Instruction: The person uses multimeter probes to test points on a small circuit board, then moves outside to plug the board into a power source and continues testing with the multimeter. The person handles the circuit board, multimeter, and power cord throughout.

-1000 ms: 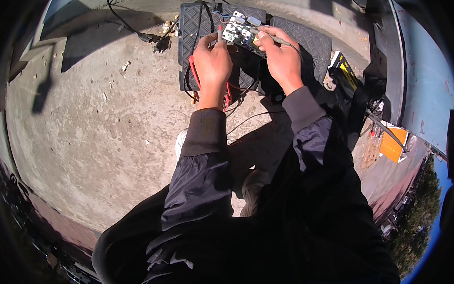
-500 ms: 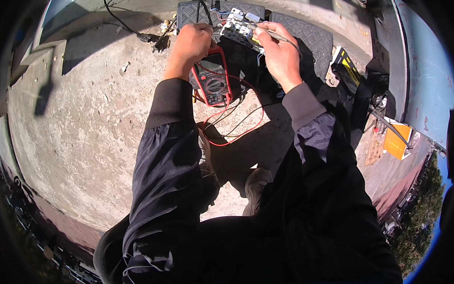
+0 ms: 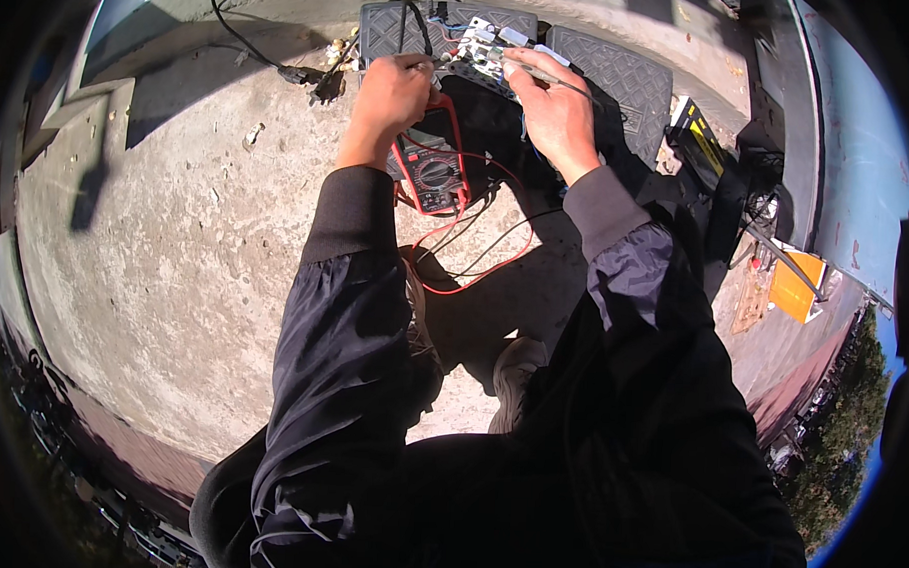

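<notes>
My left hand [image 3: 392, 97] is closed around a slim test probe that is mostly hidden in the fingers; its tip end points at the left side of a circuit board [image 3: 480, 47]. A second test probe [image 3: 548, 75], with a dark lead trailing back over the knuckles, is pinched in my right hand [image 3: 558, 115] and reaches the board's right part. Whether either tip touches metal is too small to tell. White blocks and blue wires show on the board. Below my left hand lies a red-framed multimeter [image 3: 435, 173], its red lead [image 3: 521, 251] looping over the ground.
The board rests on a black textured mat or step [image 3: 622, 85]. A black power cord with a plug [image 3: 295, 74] lies at the upper left. To the right are a black-and-yellow box [image 3: 698, 137] and an orange card [image 3: 797, 286]. My shoe [image 3: 516, 376] stands on the concrete.
My left hand has shifted slightly right and down, closer to the board's left side. My right hand has edged left over the board with its probe. The multimeter stays in place.
</notes>
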A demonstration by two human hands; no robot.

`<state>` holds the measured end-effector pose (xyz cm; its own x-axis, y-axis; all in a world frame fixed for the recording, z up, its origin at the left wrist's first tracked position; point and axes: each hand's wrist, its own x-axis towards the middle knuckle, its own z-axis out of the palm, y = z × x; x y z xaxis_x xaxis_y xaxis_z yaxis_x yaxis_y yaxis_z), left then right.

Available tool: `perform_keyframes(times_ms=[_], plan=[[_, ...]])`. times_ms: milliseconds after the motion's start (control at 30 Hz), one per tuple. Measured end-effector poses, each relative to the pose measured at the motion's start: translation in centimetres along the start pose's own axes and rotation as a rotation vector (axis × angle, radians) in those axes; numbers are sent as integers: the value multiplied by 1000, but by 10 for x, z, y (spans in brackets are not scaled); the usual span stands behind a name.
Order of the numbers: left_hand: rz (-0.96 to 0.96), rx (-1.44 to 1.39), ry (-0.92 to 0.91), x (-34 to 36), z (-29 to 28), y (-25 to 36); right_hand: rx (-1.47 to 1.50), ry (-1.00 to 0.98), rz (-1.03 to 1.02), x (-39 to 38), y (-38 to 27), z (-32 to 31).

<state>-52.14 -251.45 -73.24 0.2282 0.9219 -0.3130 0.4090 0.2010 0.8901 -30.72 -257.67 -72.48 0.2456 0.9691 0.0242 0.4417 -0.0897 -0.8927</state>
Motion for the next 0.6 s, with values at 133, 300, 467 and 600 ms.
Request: perform_keyframes(times_ms=[133, 300, 467, 600], plan=[[44, 32, 27, 1, 2, -3, -30, -13, 21, 0, -1, 2], [107, 55, 61, 5, 5, -12, -26, -15, 13, 0, -2, 2], [76, 56, 63, 6, 6, -12, -67, -10, -16, 0, -3, 3], [81, 45, 65, 2, 6, -8, -104, -20, -14, 0, -2, 2]])
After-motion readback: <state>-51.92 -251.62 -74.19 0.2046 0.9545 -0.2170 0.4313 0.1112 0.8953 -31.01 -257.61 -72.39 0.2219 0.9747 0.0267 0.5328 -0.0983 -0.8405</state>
